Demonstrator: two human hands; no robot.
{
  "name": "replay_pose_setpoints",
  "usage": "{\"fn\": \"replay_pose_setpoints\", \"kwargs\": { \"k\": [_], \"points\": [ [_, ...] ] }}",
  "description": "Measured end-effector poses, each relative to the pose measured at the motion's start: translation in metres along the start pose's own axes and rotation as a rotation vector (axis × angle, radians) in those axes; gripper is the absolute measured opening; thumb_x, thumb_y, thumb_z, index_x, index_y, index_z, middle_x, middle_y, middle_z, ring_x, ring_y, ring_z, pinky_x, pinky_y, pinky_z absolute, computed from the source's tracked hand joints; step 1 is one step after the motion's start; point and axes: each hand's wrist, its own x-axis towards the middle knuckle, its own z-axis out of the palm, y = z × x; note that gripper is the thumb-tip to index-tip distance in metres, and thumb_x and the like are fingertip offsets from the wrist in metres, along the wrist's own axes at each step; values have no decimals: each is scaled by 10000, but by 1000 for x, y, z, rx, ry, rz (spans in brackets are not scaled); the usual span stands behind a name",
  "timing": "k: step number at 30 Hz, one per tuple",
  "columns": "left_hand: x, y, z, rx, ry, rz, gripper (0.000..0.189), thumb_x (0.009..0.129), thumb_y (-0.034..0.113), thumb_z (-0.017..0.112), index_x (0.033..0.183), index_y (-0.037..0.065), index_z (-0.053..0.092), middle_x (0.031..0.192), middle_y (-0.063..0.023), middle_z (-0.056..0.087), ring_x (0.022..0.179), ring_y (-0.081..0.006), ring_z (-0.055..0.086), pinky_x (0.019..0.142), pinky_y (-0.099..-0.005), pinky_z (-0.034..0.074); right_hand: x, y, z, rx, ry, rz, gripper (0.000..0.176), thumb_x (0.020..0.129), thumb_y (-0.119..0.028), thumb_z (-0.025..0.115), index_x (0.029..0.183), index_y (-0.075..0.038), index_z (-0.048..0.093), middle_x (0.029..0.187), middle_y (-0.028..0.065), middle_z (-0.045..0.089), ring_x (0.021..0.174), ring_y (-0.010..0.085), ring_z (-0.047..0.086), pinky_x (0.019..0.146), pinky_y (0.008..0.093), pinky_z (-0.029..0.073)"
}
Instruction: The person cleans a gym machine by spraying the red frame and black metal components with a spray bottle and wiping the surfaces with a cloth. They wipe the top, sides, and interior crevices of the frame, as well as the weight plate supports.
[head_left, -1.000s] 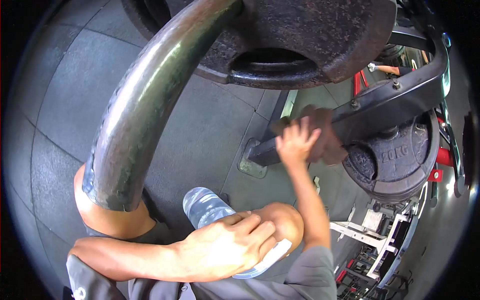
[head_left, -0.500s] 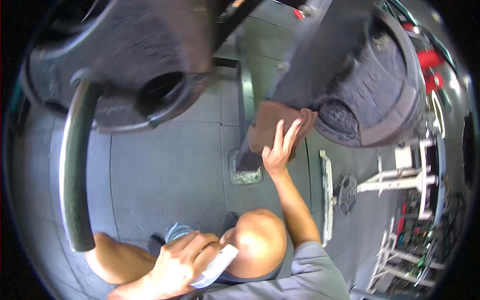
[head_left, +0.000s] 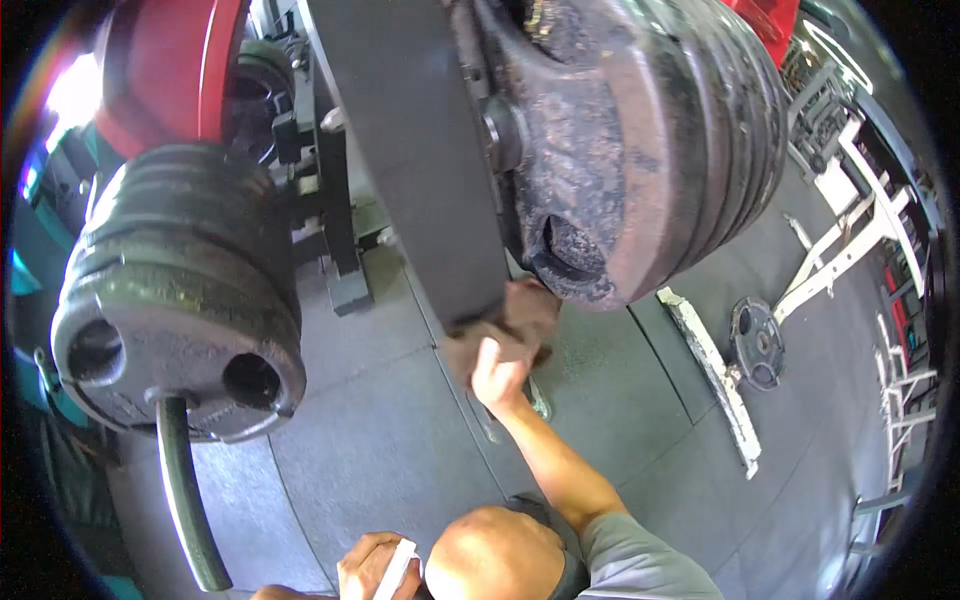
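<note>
A brown cloth (head_left: 525,322) is bunched under my right hand (head_left: 498,378), against the lower end of a dark metal beam (head_left: 415,150). The fingers of that hand press on the cloth. At the bottom of the view my left hand (head_left: 368,568) is wrapped round a bottle with a white top (head_left: 398,568), its body mostly cut off by the frame edge. Thick weight plates (head_left: 600,150) hang just above and right of the cloth.
More plates (head_left: 180,300) are stacked at the left, with a curved metal handle (head_left: 183,490) below them. A red panel (head_left: 165,75) stands at the upper left. A white frame bar (head_left: 710,380) and a loose plate (head_left: 757,343) lie to the right.
The view has turned and shows more of the plates and beam. My right hand and the cloth now appear lower and further left, and my left hand sits nearer the bottom edge.
</note>
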Motion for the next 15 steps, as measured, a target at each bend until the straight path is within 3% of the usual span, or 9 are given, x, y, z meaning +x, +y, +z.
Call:
{"fn": "replay_pose_setpoints", "kwargs": {
  "k": [2,4,6,7,8,10,12,15],
  "points": [
    [3,1,5,22,2,-2,122,792,5,687,913,-2,671,930,-186,670,848,-373,675,716,-415,556,52,-26,19,-255,180,-429,500,920,-247,576,1307,39,439,1344,338,349,1228,516,387,1046,651,280],
    [4,6,8,35,10,-15,108,798,-7,675,906,-3,670,896,-184,671,846,-384,667,736,-434,552,85,-52,18,-369,263,-593,742,870,-275,628,1473,29,322,1528,398,157,1348,573,267,1093,686,226],
    [4,7,8,51,37,-16,98,800,-9,672,898,-1,669,875,-183,669,844,-390,663,745,-446,549,80,-78,10,-462,117,-324,673,865,-285,587,1422,47,406,1541,360,190,1370,538,266,1108,659,227],
    [3,8,7,68,77,12,84,805,-7,669,889,-6,666,862,-182,667,843,-397,655,749,-459,541,79,-64,11,-467,185,-401,669,871,-288,583,1417,58,412,1540,350,216,1382,516,269,1128,619,233],
    [2,10,3,52,92,2,86,805,-5,670,891,-7,666,861,-181,667,843,-396,653,747,-458,539,74,-47,15,-439,251,-419,744,801,-314,716,1419,10,455,1556,282,257,1365,547,274,1144,617,235],
    [0,15,0,-1,117,-19,89,807,0,672,895,-11,667,858,-181,667,843,-394,650,743,-455,536,72,-53,8,-349,229,-468,663,808,-300,719,1356,20,527,1492,297,350,1332,554,323,1127,629,262],
    [-5,7,1,25,104,-18,128,824,39,676,933,-26,660,890,-202,660,838,-395,644,746,-441,529,81,-36,17,-548,97,-604,477,795,-263,728,1174,9,628,1333,322,459,1307,540,363,1079,683,268],
    [0,10,1,-23,110,-56,172,839,79,670,968,-32,649,938,-223,652,842,-393,646,747,-431,525,135,-69,33,-452,323,-805,308,745,-228,752,939,9,724,1163,354,540,1287,494,414,1017,748,279]
  ]
}}
